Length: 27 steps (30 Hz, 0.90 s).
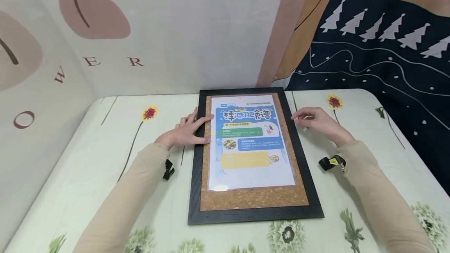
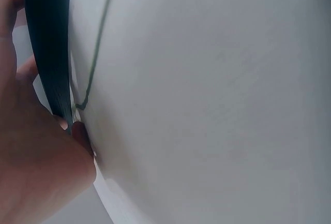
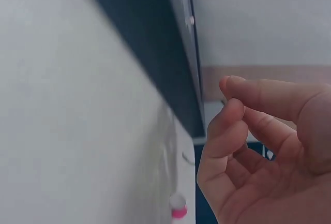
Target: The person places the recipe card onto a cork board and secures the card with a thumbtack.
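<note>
A cork board (image 1: 253, 200) in a black wooden frame (image 1: 254, 214) lies on the table, bearing a blue, green and yellow printed sheet (image 1: 251, 177) with a glossy surface. My left hand (image 1: 184, 131) grips the frame's left side. Two of its digits reach over onto the sheet's edge, and the others curl at the outer edge. In the left wrist view, fingers show on both sides of the frame (image 2: 49, 38). Beside the frame's right edge, my right hand (image 3: 264, 136) pinches thumb and index finger together, a thin dark tip like a pin's showing between them.
A floral cloth (image 1: 88, 190) covers the table. Patterned cloth walls (image 1: 197, 30) rise behind and at the left, with a dark tree-print cloth (image 1: 386, 61) at the right. A small pink-and-white object (image 3: 178, 206) shows low in the right wrist view.
</note>
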Available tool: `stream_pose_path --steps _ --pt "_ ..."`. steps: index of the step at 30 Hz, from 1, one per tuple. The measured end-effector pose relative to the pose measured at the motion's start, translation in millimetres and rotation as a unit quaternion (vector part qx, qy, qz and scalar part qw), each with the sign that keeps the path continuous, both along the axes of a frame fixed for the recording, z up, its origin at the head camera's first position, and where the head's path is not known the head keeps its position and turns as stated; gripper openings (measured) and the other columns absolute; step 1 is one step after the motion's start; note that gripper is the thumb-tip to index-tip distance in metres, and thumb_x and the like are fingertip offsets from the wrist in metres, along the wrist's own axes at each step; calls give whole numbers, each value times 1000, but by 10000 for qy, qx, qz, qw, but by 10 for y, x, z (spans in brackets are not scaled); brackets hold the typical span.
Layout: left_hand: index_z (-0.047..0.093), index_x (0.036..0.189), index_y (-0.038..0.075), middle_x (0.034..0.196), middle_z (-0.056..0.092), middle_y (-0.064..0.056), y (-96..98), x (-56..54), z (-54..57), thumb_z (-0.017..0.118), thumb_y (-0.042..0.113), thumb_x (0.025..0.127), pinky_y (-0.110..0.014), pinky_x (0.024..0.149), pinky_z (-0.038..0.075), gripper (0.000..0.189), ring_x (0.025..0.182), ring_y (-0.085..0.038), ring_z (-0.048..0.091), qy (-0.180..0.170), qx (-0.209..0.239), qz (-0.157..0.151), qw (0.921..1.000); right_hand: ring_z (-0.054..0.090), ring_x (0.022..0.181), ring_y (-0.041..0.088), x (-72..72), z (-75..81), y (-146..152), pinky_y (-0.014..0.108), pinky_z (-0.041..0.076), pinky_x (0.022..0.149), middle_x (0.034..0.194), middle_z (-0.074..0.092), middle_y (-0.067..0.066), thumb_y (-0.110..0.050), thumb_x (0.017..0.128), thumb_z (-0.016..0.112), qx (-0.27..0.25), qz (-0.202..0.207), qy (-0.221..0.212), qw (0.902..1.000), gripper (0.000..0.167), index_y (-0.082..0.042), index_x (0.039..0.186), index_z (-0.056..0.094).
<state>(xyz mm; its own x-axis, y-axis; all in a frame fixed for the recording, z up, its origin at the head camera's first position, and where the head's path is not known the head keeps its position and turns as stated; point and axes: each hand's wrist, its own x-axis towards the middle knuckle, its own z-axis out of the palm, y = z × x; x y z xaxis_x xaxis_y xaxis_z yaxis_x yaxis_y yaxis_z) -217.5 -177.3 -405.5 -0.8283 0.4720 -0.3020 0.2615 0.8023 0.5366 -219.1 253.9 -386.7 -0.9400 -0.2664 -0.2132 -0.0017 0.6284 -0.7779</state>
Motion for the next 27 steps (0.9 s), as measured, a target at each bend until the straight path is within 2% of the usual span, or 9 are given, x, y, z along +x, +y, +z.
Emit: stream_pose_path --steps 7,12,16,22,27 --pt "17 156 28 157 -21 -16 8 8 -7 66 48 88 -72 100 7 86 139 -48 -4 -50 17 0 10000 48 102 29 6 -29 231 30 44 79 129 50 17 -20 101 53 70 -414 -107 9991 33 -1 128 57" --pt "18 156 28 157 -20 -17 18 3 2 66 48 87 -71 101 8 86 139 -47 -4 -17 9 7 10000 48 99 26 10 -71 400 33 40 80 124 53 18 -20 101 51 182 -676 48 9975 34 1 128 56" --pt "18 156 29 157 -21 -16 21 -2 14 66 48 87 -71 101 8 86 139 -47 -4 -15 -28 -2 10000 46 96 27 -9 -100 493 32 40 75 121 53 18 -22 101 51 392 -804 119 9959 35 0 127 56" --pt "17 156 29 157 -22 -15 21 -1 25 66 48 88 -69 102 7 86 139 -47 -3 -61 -40 18 10000 44 102 29 -38 -101 561 31 42 76 127 51 21 -24 101 53 646 -691 8 9955 37 1 128 55" --pt "17 156 29 157 -22 -15 14 9 28 66 48 87 -69 102 7 86 139 -47 -3 -94 1 40 9999 44 106 28 -62 -121 587 32 40 81 129 52 22 -21 99 57 576 -522 -194 9968 37 3 127 57"
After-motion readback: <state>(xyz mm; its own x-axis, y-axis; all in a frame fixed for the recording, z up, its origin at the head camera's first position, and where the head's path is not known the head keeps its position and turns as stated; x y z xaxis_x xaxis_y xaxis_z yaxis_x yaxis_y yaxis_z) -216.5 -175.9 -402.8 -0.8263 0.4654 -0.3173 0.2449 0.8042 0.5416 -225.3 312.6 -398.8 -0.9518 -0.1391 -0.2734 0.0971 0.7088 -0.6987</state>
